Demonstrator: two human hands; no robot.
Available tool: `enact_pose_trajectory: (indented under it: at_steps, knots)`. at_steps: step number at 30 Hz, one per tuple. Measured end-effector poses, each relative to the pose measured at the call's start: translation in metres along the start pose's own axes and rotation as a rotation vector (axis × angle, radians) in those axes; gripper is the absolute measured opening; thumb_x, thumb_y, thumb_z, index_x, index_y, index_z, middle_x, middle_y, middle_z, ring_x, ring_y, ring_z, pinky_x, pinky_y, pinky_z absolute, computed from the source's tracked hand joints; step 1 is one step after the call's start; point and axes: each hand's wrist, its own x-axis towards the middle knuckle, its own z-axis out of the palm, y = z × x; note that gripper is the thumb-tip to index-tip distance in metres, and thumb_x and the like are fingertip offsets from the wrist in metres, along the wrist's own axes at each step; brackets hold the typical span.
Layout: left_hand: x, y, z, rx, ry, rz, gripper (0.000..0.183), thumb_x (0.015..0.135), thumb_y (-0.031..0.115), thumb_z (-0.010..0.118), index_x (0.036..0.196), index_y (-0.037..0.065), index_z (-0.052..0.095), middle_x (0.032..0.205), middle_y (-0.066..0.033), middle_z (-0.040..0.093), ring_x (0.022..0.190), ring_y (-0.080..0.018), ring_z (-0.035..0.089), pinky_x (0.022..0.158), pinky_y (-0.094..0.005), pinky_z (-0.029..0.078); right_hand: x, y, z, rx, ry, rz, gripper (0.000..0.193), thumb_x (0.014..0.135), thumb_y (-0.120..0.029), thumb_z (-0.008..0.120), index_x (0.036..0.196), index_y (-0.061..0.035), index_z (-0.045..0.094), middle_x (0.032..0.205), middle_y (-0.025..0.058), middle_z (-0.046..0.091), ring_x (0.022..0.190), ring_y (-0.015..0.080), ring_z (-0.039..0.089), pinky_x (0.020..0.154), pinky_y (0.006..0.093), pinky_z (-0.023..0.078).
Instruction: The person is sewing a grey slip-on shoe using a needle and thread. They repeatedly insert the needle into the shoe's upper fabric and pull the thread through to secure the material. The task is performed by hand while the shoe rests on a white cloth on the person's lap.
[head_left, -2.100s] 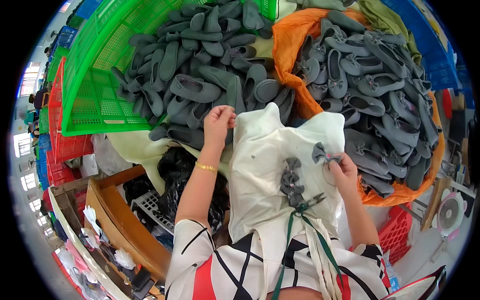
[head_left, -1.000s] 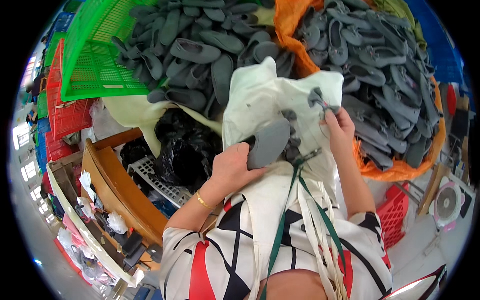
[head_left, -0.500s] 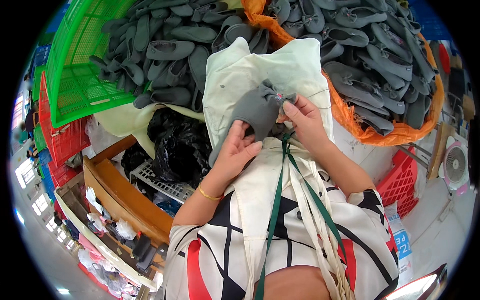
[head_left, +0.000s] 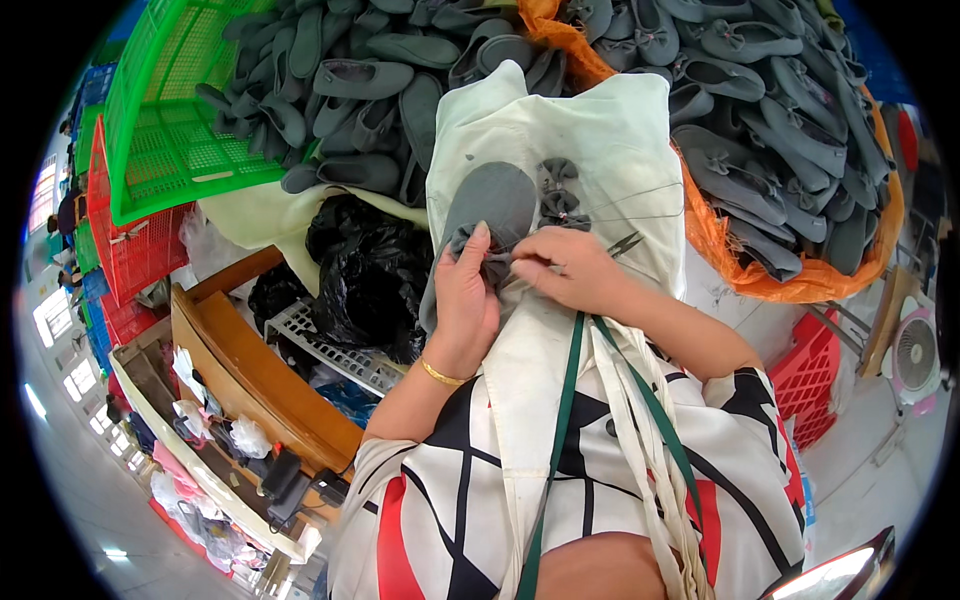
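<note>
A grey cloth slipper (head_left: 490,205) rests on the white cloth (head_left: 630,110) over my lap, its rounded end pointing away from me. My left hand (head_left: 468,300) is closed on the slipper, with the thumb pressing down grey gathered fabric at its opening. Close beside it, my right hand (head_left: 572,270) has its fingers pinched together at the slipper's edge; what is between them is too small to make out. Small grey bows (head_left: 562,205) with pinkish centres lie on the cloth just beyond the right hand. Dark scissors (head_left: 626,243) show partly behind my right wrist.
A green crate (head_left: 190,165) of grey slippers stands far left, and an orange sack (head_left: 870,250) full of bow-trimmed slippers far right. A black plastic bag (head_left: 365,280) sits left of my lap, near a wooden drawer (head_left: 260,390). A fan (head_left: 913,350) stands right.
The slipper has turned and its bow end no longer faces up by my right hand. My right hand has moved down and left, uncovering the loose bows and scissors. The view has shifted slightly.
</note>
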Motion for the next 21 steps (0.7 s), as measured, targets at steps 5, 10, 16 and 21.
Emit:
enact_pose_trajectory:
  at_steps: [5,10,16,21]
  knots:
    - [0.006,0.0,0.004,-0.067,0.061,-0.016,0.024,0.094,0.016,0.071,0.112,0.004,0.061,0.108,-0.0042,0.066,0.098,-0.0141,0.062,0.087,-0.0294,0.051,0.002,-0.01,-0.016,0.222,0.073,0.292,0.011,0.095,-0.01,0.063,0.103,-0.0027,0.066,0.083,0.0041,0.065,0.074,0.0131,0.061,0.068,0.0269,0.049]
    - [0.014,-0.007,-0.005,-0.075,0.047,-0.039,0.024,0.092,0.014,0.073,0.11,0.002,0.062,0.105,-0.0038,0.066,0.094,-0.0137,0.062,0.086,-0.0287,0.051,0.016,-0.017,-0.02,0.202,-0.003,0.358,0.011,0.097,-0.011,0.062,0.103,-0.0036,0.065,0.077,-0.0005,0.061,0.068,0.0063,0.057,0.063,0.024,0.048]
    - [0.013,-0.007,-0.003,-0.079,0.05,-0.021,0.02,0.091,0.011,0.073,0.106,0.003,0.063,0.101,-0.0034,0.067,0.09,-0.0128,0.063,0.082,-0.0269,0.051,0.022,-0.013,-0.012,0.068,0.029,0.294,0.013,0.095,-0.012,0.062,0.104,-0.0033,0.066,0.071,0.0007,0.06,0.058,0.0061,0.052,0.056,0.0243,0.045]
    - [0.011,-0.006,0.0,-0.068,0.059,-0.02,0.016,0.09,0.011,0.073,0.101,0.004,0.064,0.096,-0.0027,0.067,0.086,-0.0122,0.063,0.079,-0.0264,0.051,0.023,-0.014,-0.01,0.057,0.039,0.291,0.014,0.094,-0.011,0.062,0.104,-0.0027,0.066,0.069,0.0014,0.061,0.058,0.0057,0.053,0.056,0.0243,0.044]
